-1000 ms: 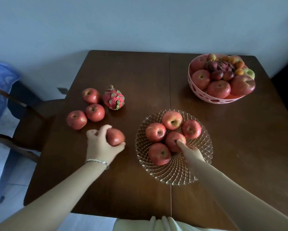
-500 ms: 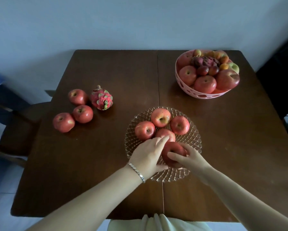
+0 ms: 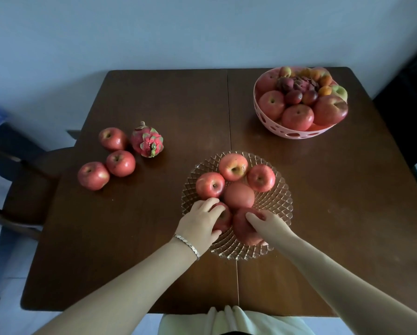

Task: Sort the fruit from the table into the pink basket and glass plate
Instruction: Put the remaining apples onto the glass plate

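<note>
Settling left apple [image 3: 225,220] and right apple [image 3: 243,229] gently on glass plate [image 3: 283,201], left hand [image 3: 199,226] and right hand [image 3: 269,226] each gripping one; release only when steady.

The left hand [image 3: 199,224] hides most of one apple [image 3: 225,221] on the glass plate [image 3: 275,204].

Single head view, above near table [image 3: 130,238] edge, angled steeply down and forward; far wall [image 3: 154,32] visible.

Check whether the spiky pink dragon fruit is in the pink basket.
Out. The spiky pink dragon fruit lies on the dark wooden table beside three loose red apples.
</note>
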